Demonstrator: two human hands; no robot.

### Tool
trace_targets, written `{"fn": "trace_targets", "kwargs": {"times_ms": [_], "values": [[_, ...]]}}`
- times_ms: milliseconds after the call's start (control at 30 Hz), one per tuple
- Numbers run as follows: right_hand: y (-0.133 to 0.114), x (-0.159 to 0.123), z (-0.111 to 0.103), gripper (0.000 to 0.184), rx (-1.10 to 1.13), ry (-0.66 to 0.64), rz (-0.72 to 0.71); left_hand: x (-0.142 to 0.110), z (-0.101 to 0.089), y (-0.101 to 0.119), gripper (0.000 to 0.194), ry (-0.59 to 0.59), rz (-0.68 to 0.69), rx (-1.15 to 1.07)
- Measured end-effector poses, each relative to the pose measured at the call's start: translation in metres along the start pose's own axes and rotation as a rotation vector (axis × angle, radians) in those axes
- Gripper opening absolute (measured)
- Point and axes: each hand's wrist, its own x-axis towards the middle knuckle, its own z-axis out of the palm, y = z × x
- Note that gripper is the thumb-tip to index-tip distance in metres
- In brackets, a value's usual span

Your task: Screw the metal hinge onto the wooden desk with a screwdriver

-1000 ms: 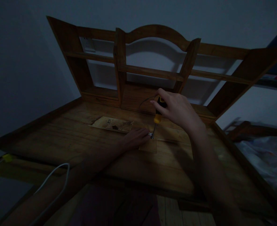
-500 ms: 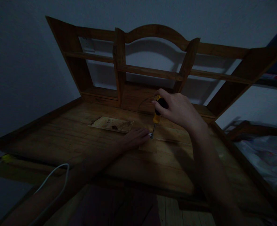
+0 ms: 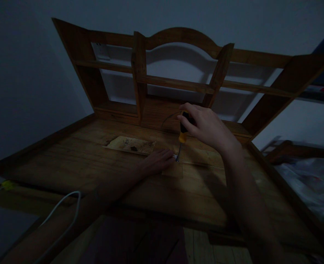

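My right hand (image 3: 206,126) is closed round the black and yellow handle of a screwdriver (image 3: 182,135), which stands nearly upright with its tip on a small metal piece (image 3: 176,157). That piece lies on a small wooden block (image 3: 174,170) on the wooden desk top (image 3: 96,161). My left hand (image 3: 158,161) lies on the desk with its fingers pressed together at the metal piece, just left of the screwdriver tip. The room is dim and small details are hard to make out.
A wooden hutch with shelves (image 3: 178,77) stands at the back of the desk. A pale worn patch (image 3: 130,145) marks the desk top left of my hands. A white cable (image 3: 65,205) hangs at the front left. A thin wire (image 3: 169,118) lies behind the screwdriver.
My right hand's fingers have shifted round the screwdriver handle, as if it has turned a little. My left hand and the metal piece have stayed in place.
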Motion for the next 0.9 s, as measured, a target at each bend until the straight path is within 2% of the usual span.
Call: {"fn": "trace_targets", "kwargs": {"times_ms": [100,200,333,500,700,900], "values": [[-0.001,-0.001,-0.001,0.037,-0.047,-0.004,0.043,0.000,0.006,-0.003,0.025,0.006,0.031,0.070],[-0.001,-0.001,-0.002,0.039,-0.080,0.006,0.052,0.001,0.008,-0.004,0.024,0.011,0.033,0.044],[0.002,0.000,-0.002,0.040,-0.058,0.008,0.007,0.002,0.000,-0.001,0.024,-0.025,0.001,-0.038],[0.002,-0.001,0.001,0.033,-0.052,0.021,-0.009,0.002,-0.012,0.006,0.030,-0.003,-0.048,-0.049],[-0.002,-0.002,-0.002,0.036,-0.050,0.011,0.038,0.002,0.001,-0.001,0.027,-0.029,0.034,0.064],[-0.002,-0.004,-0.008,0.036,0.056,-0.032,-0.015,0.000,0.008,-0.005,0.026,0.002,0.047,0.059]]}}
